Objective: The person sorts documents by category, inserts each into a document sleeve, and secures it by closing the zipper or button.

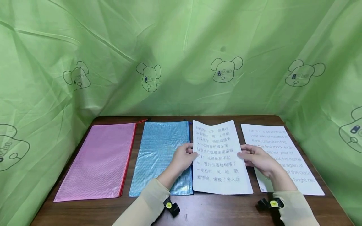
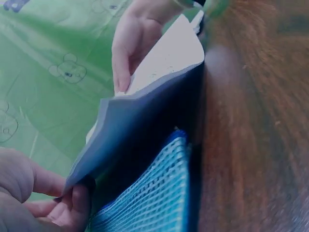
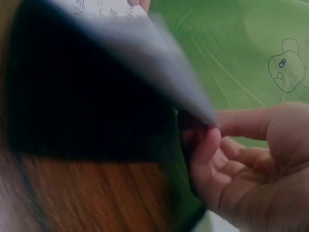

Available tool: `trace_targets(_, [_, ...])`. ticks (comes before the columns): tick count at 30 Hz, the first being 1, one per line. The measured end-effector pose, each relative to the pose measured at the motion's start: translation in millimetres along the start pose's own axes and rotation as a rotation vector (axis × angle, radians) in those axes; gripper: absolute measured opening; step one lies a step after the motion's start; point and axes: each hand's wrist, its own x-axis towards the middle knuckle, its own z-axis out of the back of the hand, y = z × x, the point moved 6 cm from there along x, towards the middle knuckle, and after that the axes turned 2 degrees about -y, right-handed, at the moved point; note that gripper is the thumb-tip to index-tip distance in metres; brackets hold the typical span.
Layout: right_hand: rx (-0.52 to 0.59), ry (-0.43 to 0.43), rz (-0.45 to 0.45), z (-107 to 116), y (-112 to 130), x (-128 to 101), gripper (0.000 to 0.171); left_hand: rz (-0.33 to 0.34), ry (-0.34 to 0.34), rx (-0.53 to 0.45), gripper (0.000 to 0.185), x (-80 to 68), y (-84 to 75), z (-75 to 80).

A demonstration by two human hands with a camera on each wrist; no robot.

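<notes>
- The left hand [image 1: 183, 157] and right hand [image 1: 255, 158] are pinching opposite edges of the Chinese sheet [image 1: 217, 157], lifting beside the blue pouch [image 1: 161, 157].
- Keeping both pinches level is preventing creases.

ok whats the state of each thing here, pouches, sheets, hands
pink pouch: flat on the table, zip shut
blue pouch: flat on the table, left hand partly over it
chinese sheet: pinched at both side edges, lifted off the table
english sheet: flat on the table, right hand partly over it
left hand: pinches the chinese sheet's left edge
right hand: pinches its right edge
</notes>
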Motion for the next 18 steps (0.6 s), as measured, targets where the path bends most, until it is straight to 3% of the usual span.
trace_targets(5, [0.118, -0.004, -0.003, -8, -3, 6, 0.059, -0.009, -0.012, -0.080, 0.036, 6.1, -1.0, 10.5])
trace_targets(11, [0.163, 0.013, -0.029, -25, -6, 11, 0.057, 0.031, 0.000, -0.151, 0.037, 10.8, 2.1, 20.2])
trace_targets(18, [0.228, -0.008, -0.028, -25, -4, 9, 0.055, 0.039, 0.013, -0.220, 0.028, 11.5, 3.9, 24.4])
